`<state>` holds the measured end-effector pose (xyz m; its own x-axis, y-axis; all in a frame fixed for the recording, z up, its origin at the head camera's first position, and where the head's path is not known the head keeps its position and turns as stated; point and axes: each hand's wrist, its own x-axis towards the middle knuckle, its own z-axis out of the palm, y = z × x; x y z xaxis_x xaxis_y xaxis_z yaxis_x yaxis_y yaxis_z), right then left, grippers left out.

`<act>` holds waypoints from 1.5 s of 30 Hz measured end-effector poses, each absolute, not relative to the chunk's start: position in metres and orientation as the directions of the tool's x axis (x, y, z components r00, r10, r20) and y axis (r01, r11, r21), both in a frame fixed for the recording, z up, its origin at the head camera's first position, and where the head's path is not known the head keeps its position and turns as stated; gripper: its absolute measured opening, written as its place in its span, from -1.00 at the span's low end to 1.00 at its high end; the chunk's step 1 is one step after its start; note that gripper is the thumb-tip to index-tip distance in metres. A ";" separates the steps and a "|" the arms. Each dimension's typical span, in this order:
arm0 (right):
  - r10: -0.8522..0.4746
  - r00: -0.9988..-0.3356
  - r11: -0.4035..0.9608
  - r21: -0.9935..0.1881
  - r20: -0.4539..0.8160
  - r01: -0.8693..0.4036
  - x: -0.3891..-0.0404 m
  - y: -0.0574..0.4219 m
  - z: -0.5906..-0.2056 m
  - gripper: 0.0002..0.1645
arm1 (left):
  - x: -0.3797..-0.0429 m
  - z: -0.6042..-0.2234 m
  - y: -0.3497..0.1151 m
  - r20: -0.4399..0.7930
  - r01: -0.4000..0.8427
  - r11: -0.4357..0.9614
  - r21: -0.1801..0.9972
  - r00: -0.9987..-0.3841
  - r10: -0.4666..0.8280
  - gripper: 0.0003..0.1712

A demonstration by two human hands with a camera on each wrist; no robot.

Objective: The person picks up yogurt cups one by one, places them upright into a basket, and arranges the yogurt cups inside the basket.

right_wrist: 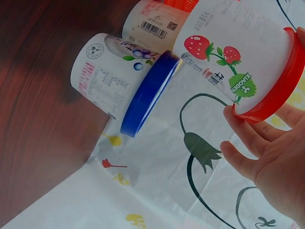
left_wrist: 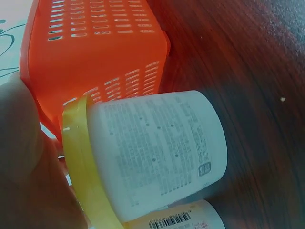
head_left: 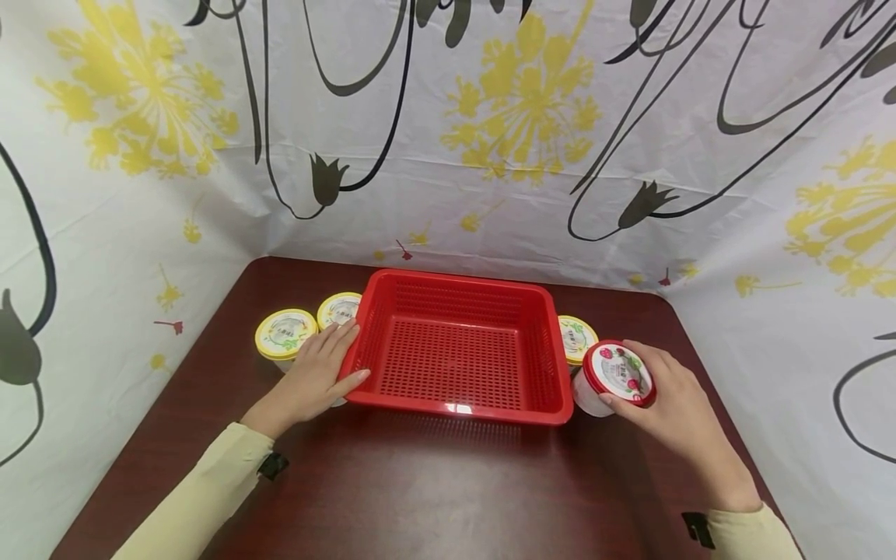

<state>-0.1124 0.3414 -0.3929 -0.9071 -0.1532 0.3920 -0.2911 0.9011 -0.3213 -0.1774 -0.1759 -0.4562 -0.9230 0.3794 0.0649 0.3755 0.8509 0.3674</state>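
My right hand (head_left: 679,404) grips a white tub with a red lid (head_left: 619,373) and strawberry pictures, fingers and thumb around the lid, beside the basket's right end. My left hand (head_left: 315,373) rests on the left rim of a red plastic basket (head_left: 455,410), fingers nearly straight and thumb reaching over the rim. Close under that hand, in the left wrist view, stands a white tub with a yellow lid (left_wrist: 157,148), mostly hidden by the hand in the head view. The basket's slotted floor shows bare.
Two yellow-lidded tubs (head_left: 285,333) show left of the basket, and another yellow-lidded tub (head_left: 576,338) touches its right side in view. A blue-lidded tub (right_wrist: 109,71) stands near the right hand. Patterned cloth (head_left: 434,155) walls the dark table (head_left: 448,490) on three sides.
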 end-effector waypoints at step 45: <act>-0.210 -0.903 0.880 -0.331 0.374 -0.341 -0.138 0.298 -0.359 0.07 | -0.177 -0.459 -0.176 0.082 0.399 0.831 0.388 -0.913 0.400 -0.03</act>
<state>-0.1380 0.2983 -0.3594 -0.9035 -0.2098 0.3737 -0.3414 0.8796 -0.3313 -0.1770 -0.1760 -0.4591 -0.9127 0.4005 0.0817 0.3992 0.8306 0.3883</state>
